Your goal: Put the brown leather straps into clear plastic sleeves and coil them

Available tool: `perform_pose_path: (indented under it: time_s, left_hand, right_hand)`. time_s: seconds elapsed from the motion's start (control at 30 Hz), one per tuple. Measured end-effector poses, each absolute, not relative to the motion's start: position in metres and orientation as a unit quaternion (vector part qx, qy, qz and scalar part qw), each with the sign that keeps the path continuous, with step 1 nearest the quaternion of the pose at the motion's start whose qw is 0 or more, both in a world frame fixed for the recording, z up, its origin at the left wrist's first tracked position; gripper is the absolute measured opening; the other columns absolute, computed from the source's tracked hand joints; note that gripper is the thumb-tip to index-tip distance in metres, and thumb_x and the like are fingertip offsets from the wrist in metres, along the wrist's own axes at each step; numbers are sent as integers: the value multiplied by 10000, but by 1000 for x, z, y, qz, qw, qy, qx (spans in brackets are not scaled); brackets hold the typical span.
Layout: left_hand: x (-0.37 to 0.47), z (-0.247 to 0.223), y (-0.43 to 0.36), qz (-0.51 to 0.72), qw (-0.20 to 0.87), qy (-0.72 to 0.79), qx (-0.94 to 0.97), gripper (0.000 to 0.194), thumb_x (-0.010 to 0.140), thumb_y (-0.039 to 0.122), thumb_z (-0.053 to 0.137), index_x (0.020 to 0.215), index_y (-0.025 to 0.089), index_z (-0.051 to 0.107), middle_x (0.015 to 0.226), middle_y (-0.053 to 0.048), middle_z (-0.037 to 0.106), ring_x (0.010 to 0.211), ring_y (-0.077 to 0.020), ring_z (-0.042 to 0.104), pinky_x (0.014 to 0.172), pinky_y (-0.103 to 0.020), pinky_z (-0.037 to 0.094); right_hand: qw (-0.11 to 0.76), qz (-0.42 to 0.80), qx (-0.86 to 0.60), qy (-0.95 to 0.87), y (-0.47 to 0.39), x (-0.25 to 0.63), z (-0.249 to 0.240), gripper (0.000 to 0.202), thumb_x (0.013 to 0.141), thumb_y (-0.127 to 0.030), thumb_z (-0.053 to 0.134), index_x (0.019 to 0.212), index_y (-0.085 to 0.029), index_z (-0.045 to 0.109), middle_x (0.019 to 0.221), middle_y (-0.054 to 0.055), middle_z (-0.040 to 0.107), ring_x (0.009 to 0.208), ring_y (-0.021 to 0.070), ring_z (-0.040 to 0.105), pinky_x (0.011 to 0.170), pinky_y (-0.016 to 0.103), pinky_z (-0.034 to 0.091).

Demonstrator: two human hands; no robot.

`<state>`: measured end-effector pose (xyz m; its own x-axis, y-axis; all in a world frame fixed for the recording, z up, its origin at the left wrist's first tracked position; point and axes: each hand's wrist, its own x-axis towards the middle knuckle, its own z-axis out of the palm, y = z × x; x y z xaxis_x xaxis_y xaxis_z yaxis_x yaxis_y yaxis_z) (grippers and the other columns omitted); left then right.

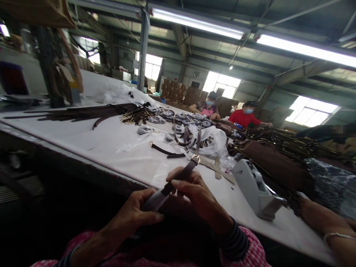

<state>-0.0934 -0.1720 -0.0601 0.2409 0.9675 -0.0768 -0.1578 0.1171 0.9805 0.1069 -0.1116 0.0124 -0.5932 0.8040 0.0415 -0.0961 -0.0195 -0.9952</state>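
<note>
Illegible mark [239, 172] on white device [249, 191]

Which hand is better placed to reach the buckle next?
Probably the right hand: it grips the strap close to the buckle. The left hand is farther off, holding the pale end.

A broad white table [122, 136] stretched from the near left toward the far right. Bright tube lights [197, 23] hung beneath a metal roof [214, 48] crossed by beams. Daylight glared through windows [222, 82] in the far wall [247, 89], where brown cartons [172, 89] stood stacked. Left of centre rose a grey post [142, 48]; the near-left floor lay in shadow.
</note>
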Motion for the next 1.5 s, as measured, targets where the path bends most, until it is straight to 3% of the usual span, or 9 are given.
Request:
perform_pose_path:
  time_s: [0.2, 0.33, 0.47, 0.57, 0.67, 0.83, 0.97, 1.17, 1.5]
  left_hand:
    - [-90, -60, -172, 440, 619, 440, 480, 409, 671, 433, 870, 908, 142, 707, 616, 40, 558, 529, -97, 437, 500, -209, 333]
    - [-88, -55, -170, 423, 613, 442, 500, 370, 705, 401, 842, 929, 141, 704, 604, 49, 548, 523, -96, 431, 498, -211, 317]
    - [-90, -50, -172, 426, 620, 423, 505, 366, 745, 418, 833, 961, 152, 704, 701, 30, 601, 587, -99, 435, 539, -213, 323]
    - [-95, -51, -181, 423, 613, 421, 518, 317, 763, 421, 830, 847, 170, 656, 681, 50, 556, 594, -93, 400, 545, -211, 319]
    - [-99, -53, -190, 400, 596, 443, 537, 329, 759, 402, 827, 746, 179, 584, 610, 76, 461, 560, -83, 349, 513, -205, 291]
    - [-97, -61, -192, 376, 636, 455, 497, 353, 707, 416, 820, 746, 206, 538, 502, 100, 431, 440, -70, 317, 420, -202, 238]
    - [-91, -70, -185, 378, 669, 451, 454, 314, 631, 295, 822, 799, 193, 577, 523, 94, 496, 424, -56, 337, 412, -193, 257]
    - [-83, -70, -181, 352, 702, 457, 418, 311, 543, 227, 827, 739, 182, 590, 524, 87, 507, 429, -57, 369, 418, -197, 272]
    - [-84, -73, -185, 383, 677, 418, 470, 262, 666, 266, 805, 738, 185, 567, 593, 75, 483, 509, -74, 370, 451, -198, 261]
  right_hand:
    - [312, 634, -291, -645, -115, 108, 12, 224, 836, -322, 799, 978, -155, 750, 692, -17, 583, 617, 118, 489, 568, 228, 366]
    - [299, 639, -284, -649, -120, 107, 11, 329, 837, -349, 820, 1110, -176, 762, 832, 14, 649, 705, 133, 537, 606, 227, 394]
    - [286, 718, -256, -581, -117, 108, -13, 513, 898, -548, 744, 1235, -161, 722, 711, -11, 585, 548, 80, 421, 515, 209, 317]
    - [320, 796, -279, -432, -110, 110, -38, 602, 876, -667, 702, 1158, -135, 722, 608, -21, 544, 494, 76, 409, 440, 178, 229]
    - [380, 804, -309, -336, -105, 110, -46, 517, 795, -586, 823, 1025, -131, 736, 576, -27, 533, 489, 74, 421, 408, 151, 187]
    - [451, 737, -298, -406, -105, 115, -22, 336, 740, -410, 911, 875, -152, 744, 667, -29, 563, 498, 55, 420, 424, 161, 286]
    - [410, 696, -248, -535, -108, 124, 0, 240, 801, -361, 858, 900, -156, 781, 693, -28, 530, 515, 53, 363, 460, 190, 273]
    - [338, 644, -233, -645, -117, 134, 22, 149, 810, -275, 797, 915, -172, 823, 789, 39, 625, 611, 125, 443, 530, 255, 326]
    - [298, 667, -238, -640, -118, 125, 15, 156, 831, -291, 792, 938, -182, 823, 727, 26, 605, 543, 116, 404, 500, 261, 266]
